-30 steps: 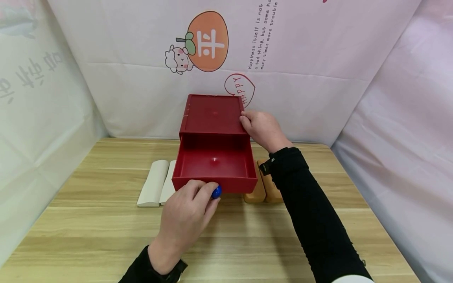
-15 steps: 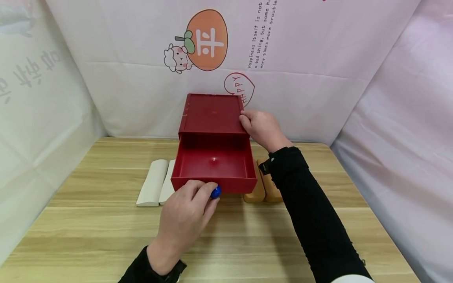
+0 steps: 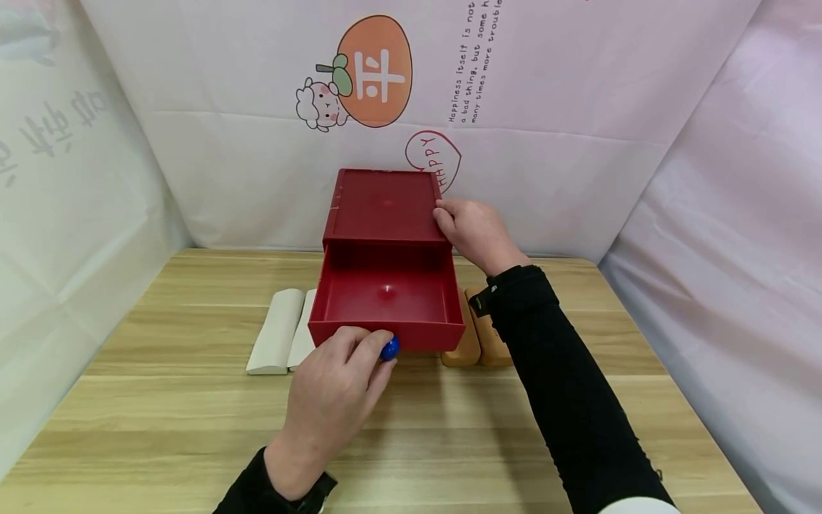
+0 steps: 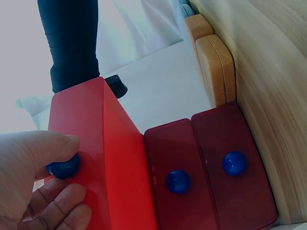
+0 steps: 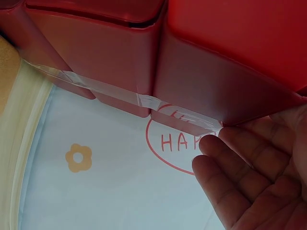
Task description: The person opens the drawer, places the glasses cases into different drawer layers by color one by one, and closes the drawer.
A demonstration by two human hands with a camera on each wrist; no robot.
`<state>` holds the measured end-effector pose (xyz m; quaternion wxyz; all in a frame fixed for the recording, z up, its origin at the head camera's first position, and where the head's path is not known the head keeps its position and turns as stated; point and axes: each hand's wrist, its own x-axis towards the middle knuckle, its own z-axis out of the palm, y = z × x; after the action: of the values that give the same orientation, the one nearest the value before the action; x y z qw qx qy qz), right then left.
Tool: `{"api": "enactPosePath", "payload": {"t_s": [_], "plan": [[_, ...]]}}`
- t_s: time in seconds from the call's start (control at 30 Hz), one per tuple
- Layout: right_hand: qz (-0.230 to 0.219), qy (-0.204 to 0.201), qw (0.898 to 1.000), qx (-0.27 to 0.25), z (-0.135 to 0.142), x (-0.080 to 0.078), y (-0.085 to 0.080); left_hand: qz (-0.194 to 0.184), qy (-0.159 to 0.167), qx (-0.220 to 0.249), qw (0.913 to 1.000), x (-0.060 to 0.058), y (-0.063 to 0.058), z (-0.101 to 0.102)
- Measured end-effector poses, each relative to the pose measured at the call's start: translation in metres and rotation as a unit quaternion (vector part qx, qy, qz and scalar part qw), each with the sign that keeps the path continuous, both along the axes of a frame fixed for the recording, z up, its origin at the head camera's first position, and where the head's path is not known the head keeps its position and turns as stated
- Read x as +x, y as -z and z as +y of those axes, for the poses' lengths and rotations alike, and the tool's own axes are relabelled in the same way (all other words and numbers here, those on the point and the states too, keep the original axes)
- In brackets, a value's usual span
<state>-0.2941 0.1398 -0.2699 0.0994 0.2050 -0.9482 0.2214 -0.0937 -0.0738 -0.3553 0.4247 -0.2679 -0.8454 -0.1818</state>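
A red drawer cabinet point(image 3: 388, 207) stands at the back of the table, its top drawer point(image 3: 359, 303) pulled well out and bare inside. My left hand point(image 3: 330, 389) pinches the round blue knob point(image 3: 389, 349) on that drawer's front between thumb and fingers. Below it, the left wrist view shows two closed drawers, one with a blue knob point(image 4: 178, 182), the other with a second blue knob point(image 4: 234, 163). My right hand point(image 3: 478, 232) rests on the cabinet's upper right side. In the right wrist view its fingers point(image 5: 223, 184) extend loosely against the red side wall.
A white object like an open book point(image 3: 277, 332) lies left of the cabinet, partly behind the drawer. To the right, tan rounded blocks point(image 3: 493, 339) sit partly under my right sleeve. Clear tape point(image 5: 110, 91) runs along the cabinet's side. White printed cloth point(image 3: 257, 164) hangs behind the wooden table point(image 3: 385, 442).
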Motion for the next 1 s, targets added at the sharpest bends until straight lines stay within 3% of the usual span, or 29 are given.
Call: {"api": "enactPosePath", "payload": {"t_s": [0.67, 0.87, 1.0], "plan": [[-0.010, 0.000, 1.000, -0.005, -0.002, -0.001, 0.001, 0.006, 0.001, 0.015, 0.9999, 0.002, 0.000, -0.005], [-0.006, -0.004, 1.000, -0.007, -0.002, -0.003, 0.002, 0.000, 0.010, 0.025, 0.9996, 0.006, -0.004, -0.013], [-0.003, -0.004, 1.000, -0.007, -0.001, -0.003, 0.002, 0.016, 0.013, 0.040, 0.9990, 0.009, -0.009, -0.020]]}}
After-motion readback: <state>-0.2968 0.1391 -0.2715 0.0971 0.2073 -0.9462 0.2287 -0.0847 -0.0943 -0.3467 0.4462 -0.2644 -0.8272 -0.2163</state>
